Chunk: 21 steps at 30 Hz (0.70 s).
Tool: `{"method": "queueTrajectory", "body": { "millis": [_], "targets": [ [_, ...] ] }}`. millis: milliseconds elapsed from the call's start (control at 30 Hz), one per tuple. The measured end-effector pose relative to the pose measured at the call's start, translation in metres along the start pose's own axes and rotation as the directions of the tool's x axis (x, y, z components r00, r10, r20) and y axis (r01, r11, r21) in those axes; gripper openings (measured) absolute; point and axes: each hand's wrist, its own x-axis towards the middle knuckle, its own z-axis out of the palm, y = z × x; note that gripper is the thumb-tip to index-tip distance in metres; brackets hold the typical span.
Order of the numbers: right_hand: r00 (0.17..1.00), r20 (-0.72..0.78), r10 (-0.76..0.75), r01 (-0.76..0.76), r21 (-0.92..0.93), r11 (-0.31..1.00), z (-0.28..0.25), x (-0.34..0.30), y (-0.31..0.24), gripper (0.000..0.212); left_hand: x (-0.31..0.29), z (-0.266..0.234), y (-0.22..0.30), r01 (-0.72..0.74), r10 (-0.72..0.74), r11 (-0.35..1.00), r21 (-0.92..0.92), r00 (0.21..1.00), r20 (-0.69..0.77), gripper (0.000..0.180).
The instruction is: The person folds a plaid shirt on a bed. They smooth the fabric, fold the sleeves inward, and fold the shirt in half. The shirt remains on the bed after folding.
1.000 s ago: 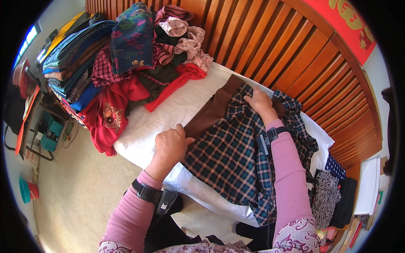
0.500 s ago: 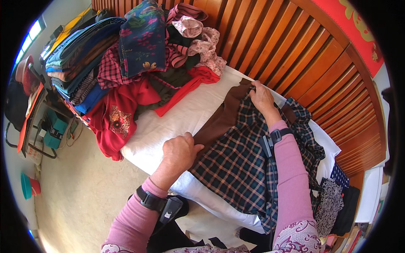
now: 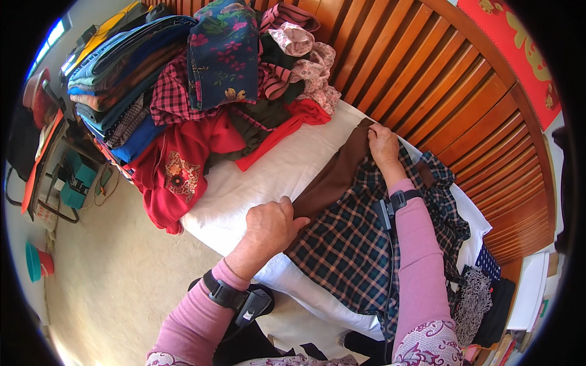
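Note:
A dark plaid garment [image 3: 351,244] with green, black and tan checks lies spread over a white cloth [image 3: 268,165]. A plain brown strip [image 3: 334,177], perhaps its lining, runs along its upper left edge. At the near end of that strip, my left hand [image 3: 268,229] is closed on the garment, thumb pointing right. Farther off, near the slatted backrest, my right hand [image 3: 383,146] pinches the strip's other end. My right forearm crosses over the garment and hides part of it.
Left of the white cloth rise folded trousers [image 3: 128,61] and a heap of clothes, with a red garment [image 3: 177,174] hanging over the edge. A wooden slatted backrest [image 3: 421,79] borders the far side. Grey fringed cloth [image 3: 475,299] lies at the right.
My view has shifted slightly, so most things sit a little farther right. Both hands keep their grip on the garment; its brown strip looks slightly more gathered.

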Motion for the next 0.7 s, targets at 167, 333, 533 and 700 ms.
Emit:
{"method": "queueTrajectory", "body": {
  "millis": [167,333,533,700],
  "targets": [
    [0.969,-0.152,0.196,-0.141,0.31,0.94,0.0,0.025,0.01,0.02,-0.002,-0.005,-0.003,-0.04,0.04,0.999,-0.001,0.999,-0.031,0.056],
    [0.959,-0.082,0.271,-0.265,0.082,0.961,0.003,0.03,0.016,0.019,-0.001,-0.007,-0.006,-0.039,0.04,0.999,0.011,0.999,-0.034,0.055],
    [0.937,0.228,0.266,-0.245,-0.114,0.963,0.011,0.008,0.013,0.044,0.003,0.003,-0.01,-0.09,0.095,0.995,0.036,0.984,-0.152,0.049],
    [0.928,0.344,0.146,-0.13,-0.069,0.989,0.004,-0.001,0.011,0.049,0.009,0.012,-0.008,-0.097,0.093,0.994,-0.043,0.991,-0.092,0.033]
  ]
}}
